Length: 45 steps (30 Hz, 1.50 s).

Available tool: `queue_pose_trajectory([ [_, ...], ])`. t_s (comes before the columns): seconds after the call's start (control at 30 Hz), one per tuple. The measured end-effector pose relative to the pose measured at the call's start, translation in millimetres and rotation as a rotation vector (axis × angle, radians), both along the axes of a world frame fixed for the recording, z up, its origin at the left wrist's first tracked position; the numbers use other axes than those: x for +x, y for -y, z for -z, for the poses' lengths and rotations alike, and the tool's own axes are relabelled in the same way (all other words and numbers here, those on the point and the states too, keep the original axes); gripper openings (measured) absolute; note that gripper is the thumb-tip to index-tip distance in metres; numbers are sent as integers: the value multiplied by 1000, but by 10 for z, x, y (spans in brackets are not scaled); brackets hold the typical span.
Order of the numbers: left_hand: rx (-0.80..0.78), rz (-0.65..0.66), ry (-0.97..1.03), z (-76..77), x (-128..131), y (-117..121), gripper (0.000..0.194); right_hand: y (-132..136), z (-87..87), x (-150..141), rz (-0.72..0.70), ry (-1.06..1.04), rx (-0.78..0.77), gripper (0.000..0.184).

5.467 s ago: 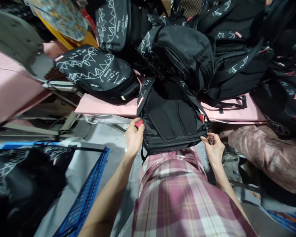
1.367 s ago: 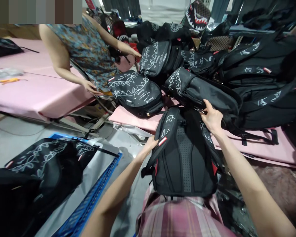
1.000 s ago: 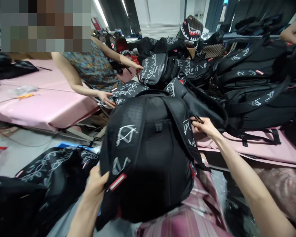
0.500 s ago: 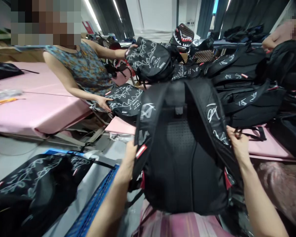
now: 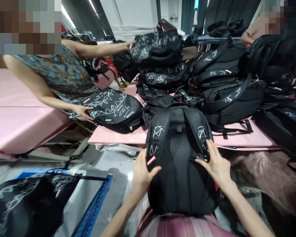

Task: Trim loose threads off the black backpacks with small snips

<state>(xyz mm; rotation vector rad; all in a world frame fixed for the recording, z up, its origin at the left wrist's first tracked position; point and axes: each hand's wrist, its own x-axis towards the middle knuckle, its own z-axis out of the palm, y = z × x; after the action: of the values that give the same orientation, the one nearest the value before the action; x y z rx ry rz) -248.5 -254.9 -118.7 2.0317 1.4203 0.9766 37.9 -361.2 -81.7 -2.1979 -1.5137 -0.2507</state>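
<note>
The left hand (image 5: 142,174) and right hand (image 5: 219,168), thumbs and fingers apart, are flanking a black fabric backpack (image 5: 182,177), apparently steadying it; shifting it would be calling for firmer grips. Beyond them, a flat pink desk (image 5: 239,141) is bearing others.

Fingers (image 5: 212,149) touch backpack (image 5: 181,171) (black); pink table (image 5: 118,135) behind

Pink tables (image 5: 22,95), grey floor (image 5: 119,197), dark curtains (image 5: 187,19)
</note>
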Motion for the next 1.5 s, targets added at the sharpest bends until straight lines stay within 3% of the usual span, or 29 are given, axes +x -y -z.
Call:
queue_pose_trajectory([
  [0.1,127,68,-91,-15,-35,26,55,27,58,-15,52,0,-70,64],
  [0.2,147,-19,31,-392,14,-272,43,-163,-103,192,-50,-323,113,53],
  [0.3,-105,4,258,-917,216,-745,46,-601,-426,451,-132,-794,336,45],
  [0.4,-459,127,522,-1186,478,-1164,48,-1096,-638,729,-105,-1159,475,38],
  [0.5,-660,121,759,-1140,624,-1413,50,-1384,-618,1015,-7,-1413,422,23],
  [0.67,-795,126,884,-951,575,-1542,54,-1378,-412,1258,96,-1710,318,19],
  [0.97,-892,116,976,-835,499,-1611,59,-1383,-219,1319,-51,-1581,291,28],
  [1.13,-873,155,1007,-752,443,-1640,58,-1395,-137,1344,-41,-1579,362,25],
  [1.3,-837,153,987,-678,380,-1662,60,-1381,-174,1275,44,-1751,440,15],
  [1.43,-658,57,911,-654,336,-1677,56,-1316,-253,1191,212,-1798,509,10],
  [1.5,-555,3,832,-650,294,-1682,54,-1274,-267,1177,225,-1774,544,10],
])
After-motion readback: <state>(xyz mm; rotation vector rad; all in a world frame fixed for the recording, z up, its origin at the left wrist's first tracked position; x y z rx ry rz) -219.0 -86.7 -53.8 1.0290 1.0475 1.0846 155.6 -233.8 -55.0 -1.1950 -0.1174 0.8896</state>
